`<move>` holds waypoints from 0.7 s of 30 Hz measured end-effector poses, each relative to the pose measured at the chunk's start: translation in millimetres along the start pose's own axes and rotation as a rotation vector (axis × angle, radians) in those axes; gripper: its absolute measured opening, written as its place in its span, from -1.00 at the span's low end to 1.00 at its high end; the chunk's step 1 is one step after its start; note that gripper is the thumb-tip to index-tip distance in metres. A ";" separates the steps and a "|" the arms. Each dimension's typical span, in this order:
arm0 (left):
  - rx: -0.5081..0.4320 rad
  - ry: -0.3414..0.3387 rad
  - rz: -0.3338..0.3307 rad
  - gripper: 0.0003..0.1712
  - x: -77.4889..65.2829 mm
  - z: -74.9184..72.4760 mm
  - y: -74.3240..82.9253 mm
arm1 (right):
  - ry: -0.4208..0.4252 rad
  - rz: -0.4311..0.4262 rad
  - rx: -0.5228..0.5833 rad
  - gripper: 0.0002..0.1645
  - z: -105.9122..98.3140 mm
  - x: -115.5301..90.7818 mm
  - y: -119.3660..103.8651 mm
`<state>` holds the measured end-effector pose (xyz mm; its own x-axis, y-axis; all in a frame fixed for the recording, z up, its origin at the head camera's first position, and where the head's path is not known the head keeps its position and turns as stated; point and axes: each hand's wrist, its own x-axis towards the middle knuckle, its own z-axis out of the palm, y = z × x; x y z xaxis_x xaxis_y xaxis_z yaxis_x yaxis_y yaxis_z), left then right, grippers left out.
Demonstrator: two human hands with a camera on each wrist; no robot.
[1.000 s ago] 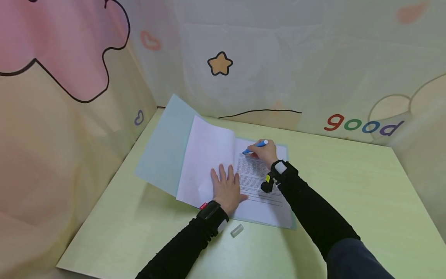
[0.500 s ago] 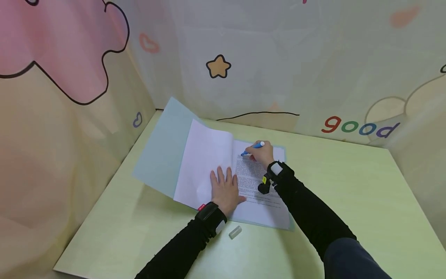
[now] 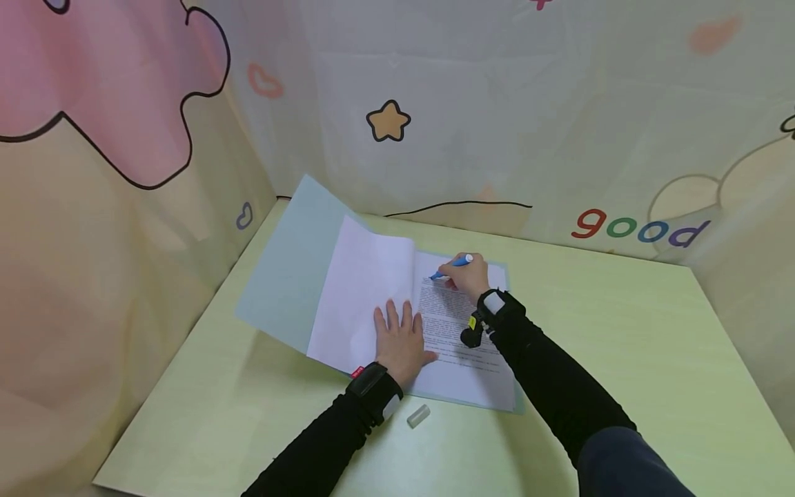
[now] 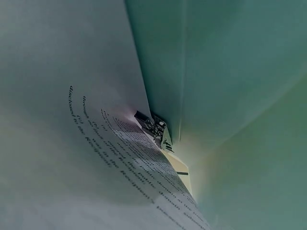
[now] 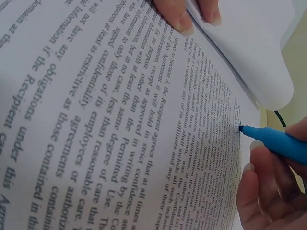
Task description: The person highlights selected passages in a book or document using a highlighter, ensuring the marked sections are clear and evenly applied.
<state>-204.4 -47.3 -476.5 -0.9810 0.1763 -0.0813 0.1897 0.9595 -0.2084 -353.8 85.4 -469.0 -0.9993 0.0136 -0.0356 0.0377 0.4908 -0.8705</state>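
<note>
In the head view a light blue folder lies open, with one white sheet turned over to the left. The fingers of my left hand are spread, resting on that turned sheet near the fold, thumb reaching onto the printed page. My right hand pinches a blue marker. Its dark tip is at the upper lines of text in the right wrist view, where left-hand fingertips also show at the top. The left wrist view shows a metal clip at the folder's spine.
A small translucent cap lies on the pale table just below the folder's lower edge. Printed cloth hangs behind and to the left of the table. A black wrist camera hangs over the page.
The whole head view has shifted slightly, so everything sits a little lower and further left. My left hand stays on the turned sheet, and the marker tip keeps near the top lines.
</note>
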 end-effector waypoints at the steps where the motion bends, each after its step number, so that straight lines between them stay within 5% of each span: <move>1: -0.001 0.002 0.001 -0.03 -0.1 0.3 0.2 | -0.002 -0.002 -0.004 -0.75 -0.4 -0.2 0.3; 21: -0.025 0.040 -0.006 -0.04 -2.3 -0.7 0.4 | -0.010 0.024 -0.032 -0.76 -8.6 0.8 4.7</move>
<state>-202.1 -47.2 -475.7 -0.9830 0.1790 -0.0415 0.1836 0.9655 -0.1846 -354.5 95.2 -468.8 -0.9980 0.0171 -0.0616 0.0616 0.5180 -0.8531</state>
